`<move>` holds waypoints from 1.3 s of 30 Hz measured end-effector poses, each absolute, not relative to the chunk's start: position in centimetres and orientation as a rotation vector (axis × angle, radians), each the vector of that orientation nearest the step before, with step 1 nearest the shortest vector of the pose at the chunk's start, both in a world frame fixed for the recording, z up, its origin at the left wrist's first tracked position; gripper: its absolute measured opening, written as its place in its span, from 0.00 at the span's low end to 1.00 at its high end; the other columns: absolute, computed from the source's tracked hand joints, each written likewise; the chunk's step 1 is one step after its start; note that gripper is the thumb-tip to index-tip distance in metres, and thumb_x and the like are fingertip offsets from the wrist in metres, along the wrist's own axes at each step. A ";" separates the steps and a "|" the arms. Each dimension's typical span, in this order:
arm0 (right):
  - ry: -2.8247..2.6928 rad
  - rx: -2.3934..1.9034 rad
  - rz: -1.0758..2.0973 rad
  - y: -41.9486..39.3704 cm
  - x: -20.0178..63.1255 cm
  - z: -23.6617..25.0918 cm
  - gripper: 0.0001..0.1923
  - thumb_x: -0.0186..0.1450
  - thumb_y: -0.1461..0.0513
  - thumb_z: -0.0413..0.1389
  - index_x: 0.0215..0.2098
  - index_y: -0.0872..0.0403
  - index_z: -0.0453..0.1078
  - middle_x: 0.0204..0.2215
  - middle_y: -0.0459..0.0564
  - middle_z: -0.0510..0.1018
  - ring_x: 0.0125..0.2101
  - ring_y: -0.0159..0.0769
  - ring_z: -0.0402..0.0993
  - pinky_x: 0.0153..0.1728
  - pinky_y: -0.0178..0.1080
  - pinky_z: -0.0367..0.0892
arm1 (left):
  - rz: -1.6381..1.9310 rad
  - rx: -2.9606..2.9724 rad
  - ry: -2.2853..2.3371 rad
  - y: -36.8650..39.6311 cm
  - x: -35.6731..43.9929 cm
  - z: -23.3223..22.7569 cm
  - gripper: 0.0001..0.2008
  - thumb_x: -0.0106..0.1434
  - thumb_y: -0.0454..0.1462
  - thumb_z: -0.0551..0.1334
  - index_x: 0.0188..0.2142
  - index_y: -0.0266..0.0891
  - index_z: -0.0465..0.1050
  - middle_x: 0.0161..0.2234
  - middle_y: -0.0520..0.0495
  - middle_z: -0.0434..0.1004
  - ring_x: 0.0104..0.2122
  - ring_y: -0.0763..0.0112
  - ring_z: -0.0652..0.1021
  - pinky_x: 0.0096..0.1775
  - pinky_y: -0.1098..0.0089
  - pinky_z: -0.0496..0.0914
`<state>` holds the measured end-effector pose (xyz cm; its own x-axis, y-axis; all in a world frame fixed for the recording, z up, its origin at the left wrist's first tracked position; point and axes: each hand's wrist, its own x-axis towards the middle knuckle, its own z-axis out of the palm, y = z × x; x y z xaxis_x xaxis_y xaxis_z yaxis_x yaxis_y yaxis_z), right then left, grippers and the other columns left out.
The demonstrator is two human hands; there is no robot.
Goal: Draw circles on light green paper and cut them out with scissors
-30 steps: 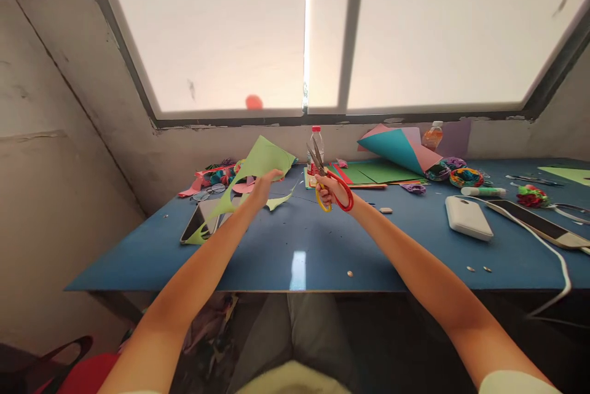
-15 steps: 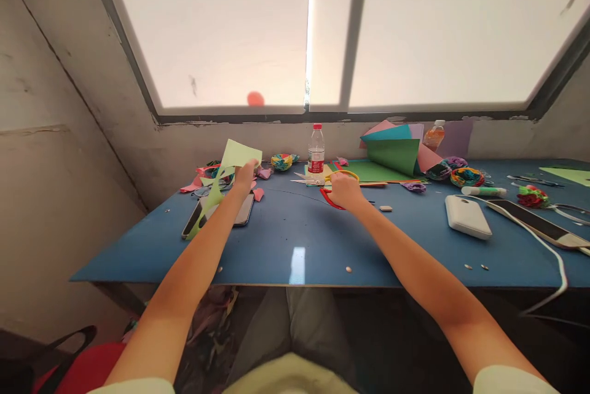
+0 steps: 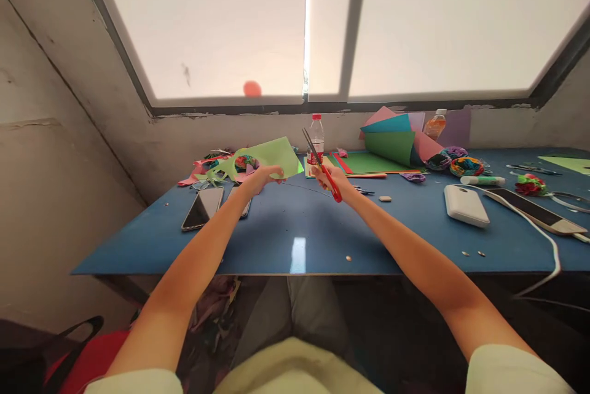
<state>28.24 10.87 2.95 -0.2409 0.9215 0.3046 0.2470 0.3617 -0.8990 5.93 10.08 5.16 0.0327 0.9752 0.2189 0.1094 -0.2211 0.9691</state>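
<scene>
A sheet of light green paper (image 3: 273,155) with a cut-out hole and a ragged left side is pinched in my left hand (image 3: 267,176). Through the hole, colourful scraps on the table show. My right hand (image 3: 335,182) is wrapped round a pair of scissors (image 3: 315,152) with red and yellow handles. The blades point up and slightly left, in front of the water bottle (image 3: 317,130). A gap separates the scissors from the green sheet. Below my left forearm lie two phones, the nearer one dark (image 3: 203,209).
Coloured paper sheets (image 3: 389,147) are stacked at the back, partly rolled. To the right sit a white power bank (image 3: 465,204), a glue stick (image 3: 483,181), a phone (image 3: 534,211) and a white cable (image 3: 553,252). Pink scraps (image 3: 188,177) lie at the back left, an eraser (image 3: 385,199) right of centre.
My left hand has brought the green paper rightward and lowered it, turning its sheet. The scissors in my right hand have swung from pointing left to pointing upward.
</scene>
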 end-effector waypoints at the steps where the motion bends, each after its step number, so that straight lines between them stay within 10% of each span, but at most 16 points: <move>1: -1.667 -0.970 1.050 10.7 27.9 3.0 0.23 0.55 0.43 0.55 0.27 0.54 0.62 0.22 0.46 0.68 0.22 0.32 0.65 0.23 0.35 0.61 | 1.184 1.506 1.113 9.7 6.5 5.1 0.05 0.42 0.36 0.63 0.17 0.39 0.68 0.20 0.47 0.71 0.24 0.66 0.72 0.30 0.66 0.68; 9: -1.663 -0.845 1.120 10.0 27.0 2.9 0.16 0.52 0.54 0.61 0.27 0.55 0.62 0.21 0.43 0.67 0.19 0.29 0.65 0.20 0.34 0.61 | 0.933 1.714 0.916 8.4 9.3 4.0 0.13 0.50 0.43 0.64 0.32 0.37 0.73 0.26 0.47 0.74 0.25 0.69 0.73 0.25 0.69 0.66; 14: -1.602 -0.846 1.193 9.7 26.9 3.1 0.23 0.54 0.43 0.57 0.26 0.55 0.61 0.19 0.44 0.66 0.17 0.28 0.63 0.19 0.34 0.62 | 1.190 1.630 0.882 8.1 10.5 3.9 0.15 0.52 0.46 0.64 0.27 0.36 0.69 0.21 0.50 0.70 0.21 0.74 0.71 0.24 0.71 0.64; 22: -1.591 -0.811 1.533 7.4 25.1 2.1 0.29 0.59 0.38 0.46 0.36 0.54 0.66 0.42 0.57 0.73 0.43 0.42 0.70 0.28 0.36 0.70 | 1.625 1.439 0.801 7.1 9.9 5.6 0.14 0.56 0.43 0.62 0.21 0.36 0.68 0.20 0.50 0.68 0.21 0.76 0.68 0.24 0.72 0.61; 39: -1.629 -0.575 1.487 5.5 23.8 1.9 0.41 0.50 0.29 0.37 0.32 0.56 0.64 0.26 0.49 0.68 0.24 0.33 0.67 0.27 0.39 0.66 | 1.741 1.525 1.033 5.1 12.2 4.7 0.21 0.58 0.47 0.58 0.15 0.39 0.60 0.14 0.53 0.60 0.15 0.78 0.63 0.21 0.73 0.61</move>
<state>23.82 5.50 1.92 -0.5458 0.7928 0.2711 -0.1976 0.1927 -0.9612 12.19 5.13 4.74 -0.1621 0.8385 0.5202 0.0547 -0.5187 0.8532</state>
